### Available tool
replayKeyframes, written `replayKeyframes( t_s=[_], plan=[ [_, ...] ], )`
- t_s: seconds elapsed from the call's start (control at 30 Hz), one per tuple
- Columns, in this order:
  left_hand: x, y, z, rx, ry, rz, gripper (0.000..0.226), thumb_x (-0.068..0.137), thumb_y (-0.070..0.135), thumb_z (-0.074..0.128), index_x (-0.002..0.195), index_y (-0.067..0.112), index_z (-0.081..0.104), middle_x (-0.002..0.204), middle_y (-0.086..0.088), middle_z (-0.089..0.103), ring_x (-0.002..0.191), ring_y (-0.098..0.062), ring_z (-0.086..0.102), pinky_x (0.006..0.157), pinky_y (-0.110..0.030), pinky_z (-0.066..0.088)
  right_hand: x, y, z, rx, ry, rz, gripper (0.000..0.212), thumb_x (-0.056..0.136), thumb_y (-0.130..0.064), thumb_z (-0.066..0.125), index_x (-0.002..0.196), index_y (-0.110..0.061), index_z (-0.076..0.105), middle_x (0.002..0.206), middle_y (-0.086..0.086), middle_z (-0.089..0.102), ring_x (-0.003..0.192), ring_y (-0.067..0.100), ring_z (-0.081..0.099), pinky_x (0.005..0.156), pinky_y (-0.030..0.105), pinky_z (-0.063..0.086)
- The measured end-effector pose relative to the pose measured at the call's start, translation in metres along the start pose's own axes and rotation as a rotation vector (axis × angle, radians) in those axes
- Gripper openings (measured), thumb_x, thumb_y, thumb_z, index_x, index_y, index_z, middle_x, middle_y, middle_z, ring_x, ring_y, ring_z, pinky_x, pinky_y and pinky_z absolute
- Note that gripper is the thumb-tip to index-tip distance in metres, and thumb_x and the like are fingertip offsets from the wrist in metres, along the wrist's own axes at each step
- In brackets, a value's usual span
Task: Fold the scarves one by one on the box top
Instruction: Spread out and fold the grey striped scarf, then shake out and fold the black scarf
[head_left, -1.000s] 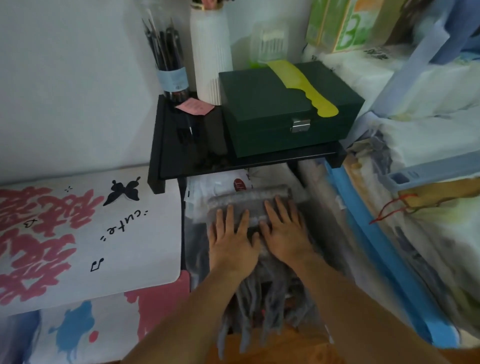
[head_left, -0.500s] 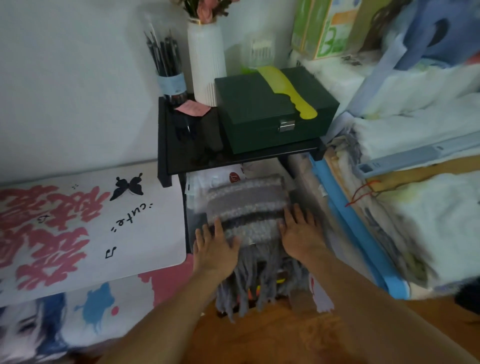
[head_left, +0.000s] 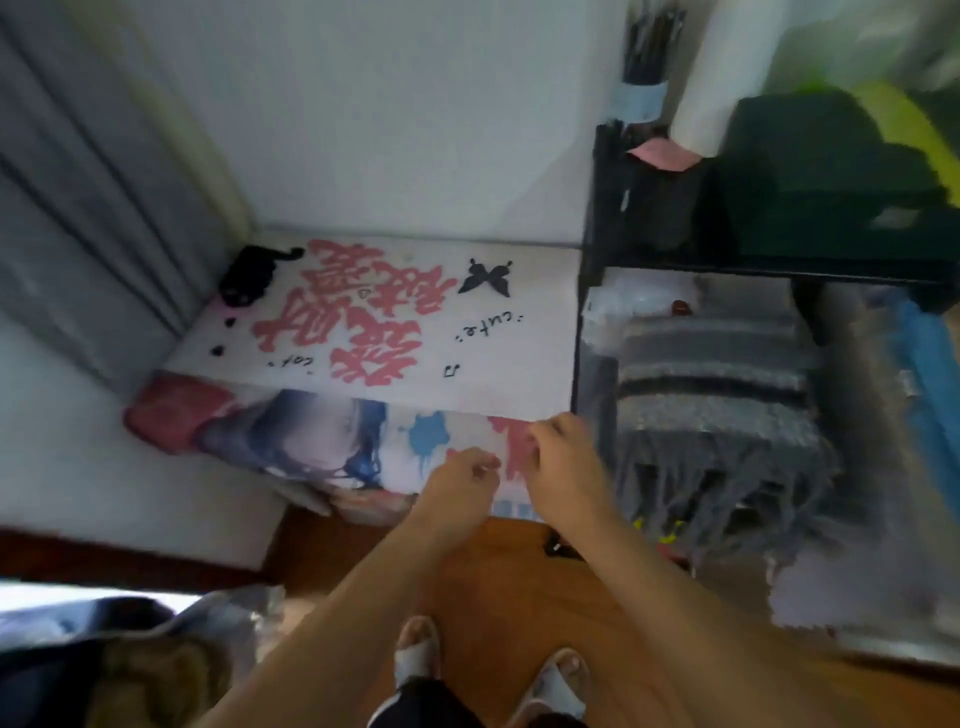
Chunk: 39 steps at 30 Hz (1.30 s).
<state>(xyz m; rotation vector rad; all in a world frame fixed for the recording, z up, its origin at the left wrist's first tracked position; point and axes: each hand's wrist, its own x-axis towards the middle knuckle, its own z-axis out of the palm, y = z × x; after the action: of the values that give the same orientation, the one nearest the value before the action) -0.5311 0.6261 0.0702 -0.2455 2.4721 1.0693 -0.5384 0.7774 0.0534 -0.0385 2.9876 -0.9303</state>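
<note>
Blurred view, but the layout reads well enough. A white board (head_left: 415, 322) with pink lettering and a black butterfly lies flat along the wall, a grey curtain (head_left: 93, 208) hanging at its far left. To the right a black shelf (head_left: 675, 260) carries a dark green box (head_left: 831, 182), a pink note (head_left: 657, 153) and a cup of brushes (head_left: 644, 78). Below that shelf sits the grey striped scarf (head_left: 711, 395) — folded, its fringe hanging over the front edge. Both hands hover out in front of the printed cushion (head_left: 311, 441), well to the left of the scarf. The left hand (head_left: 462, 483) and right hand (head_left: 566, 457) show loosely curled fingers, holding nothing — neither touches the scarf. Two slippered feet (head_left: 493, 670) stand on the wooden floor (head_left: 498, 561).
</note>
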Motion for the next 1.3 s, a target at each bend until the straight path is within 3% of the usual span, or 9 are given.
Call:
replayKeyframes(
  t_s=[0.13,0.27,0.43,0.63,0.7,0.83,0.97,1.1,1.3],
  plan=[
    [-0.070,-0.113,-0.054,-0.162,-0.014,-0.231,0.047,0.093,0.012,0.024,0.096,0.014,0.071,0.100,-0.010,0.071,0.097,-0.027,0.068,0.080,-0.034,0.055,-0.028,-0.075,0.060,0.002,-0.281,-0.096,0.024,0.097,-0.015,0.052,0.115,-0.016,0.066,0.114,0.004,0.057,0.106,0.025,0.058,0.087,0.031,0.046],
    [-0.163,-0.217,-0.093,-0.338,0.220,-0.433,0.009,0.089,0.031,0.059,0.086,0.029,0.068,0.101,-0.010,0.073,0.096,-0.030,0.071,0.086,-0.045,0.060,-0.070,-0.160,0.117,-0.045,-0.468,-0.237,0.024,0.095,-0.017,0.053,0.110,-0.021,0.070,0.114,0.003,0.063,0.108,0.023,0.060,0.088,0.030,0.045],
    [-0.285,-0.334,-0.125,-0.545,0.381,-0.568,0.018,0.088,0.020,0.059,0.100,0.025,0.072,0.091,0.002,0.075,0.077,-0.013,0.070,0.062,-0.025,0.053,-0.143,-0.271,0.199,-0.121,-0.627,-0.366,0.023,0.099,-0.024,0.049,0.110,-0.027,0.069,0.119,0.000,0.063,0.104,0.022,0.060,0.082,0.031,0.048],
    [-0.399,-0.499,-0.148,-0.715,0.414,-0.682,0.015,0.077,0.017,0.058,0.078,0.022,0.072,0.078,-0.002,0.071,0.072,-0.022,0.065,0.066,-0.035,0.051,-0.277,-0.390,0.322,-0.069,-0.806,-0.309,0.024,0.097,-0.019,0.048,0.105,-0.027,0.070,0.118,0.006,0.066,0.109,0.028,0.060,0.087,0.030,0.048],
    [-0.424,-0.547,-0.147,-0.696,0.442,-0.721,0.018,0.082,0.014,0.059,0.077,0.023,0.073,0.082,-0.002,0.073,0.079,-0.023,0.069,0.076,-0.040,0.059,-0.331,-0.403,0.348,-0.078,-0.905,-0.261,0.024,0.099,-0.019,0.048,0.110,-0.026,0.068,0.120,0.004,0.064,0.108,0.024,0.059,0.087,0.029,0.047],
    [-0.447,-0.607,-0.154,-0.432,0.458,-0.794,0.030,0.096,0.021,0.052,0.122,0.020,0.066,0.126,-0.001,0.064,0.110,-0.018,0.061,0.092,-0.032,0.051,-0.381,-0.421,0.378,-0.091,-0.953,-0.189,0.025,0.099,-0.013,0.048,0.116,-0.020,0.065,0.126,0.006,0.060,0.112,0.022,0.057,0.090,0.026,0.043],
    [-0.441,-0.668,-0.152,-0.077,0.303,-0.891,0.045,0.098,0.031,0.049,0.142,0.030,0.049,0.162,-0.016,0.021,0.148,-0.037,0.018,0.120,-0.049,0.027,-0.377,-0.436,0.401,-0.156,-0.893,-0.170,0.026,0.100,-0.013,0.047,0.117,-0.018,0.066,0.126,0.006,0.062,0.114,0.023,0.056,0.083,0.022,0.036],
    [-0.448,-0.709,-0.137,0.149,0.224,-0.982,0.040,0.096,0.032,0.049,0.136,0.027,0.049,0.166,-0.018,-0.004,0.152,-0.041,-0.005,0.124,-0.054,0.007,-0.378,-0.445,0.414,-0.196,-0.880,-0.133,0.026,0.099,-0.014,0.046,0.114,-0.018,0.067,0.124,0.008,0.063,0.114,0.026,0.056,0.088,0.026,0.040],
    [-0.486,-0.718,-0.137,0.156,0.488,-0.918,0.027,0.101,0.021,0.046,0.123,0.014,0.060,0.134,-0.008,0.058,0.128,-0.031,0.050,0.114,-0.051,0.033,-0.400,-0.445,0.412,-0.164,-0.947,-0.026,0.025,0.102,-0.016,0.046,0.118,-0.018,0.065,0.125,0.008,0.064,0.106,0.022,0.056,0.083,0.025,0.040]
  ],
)
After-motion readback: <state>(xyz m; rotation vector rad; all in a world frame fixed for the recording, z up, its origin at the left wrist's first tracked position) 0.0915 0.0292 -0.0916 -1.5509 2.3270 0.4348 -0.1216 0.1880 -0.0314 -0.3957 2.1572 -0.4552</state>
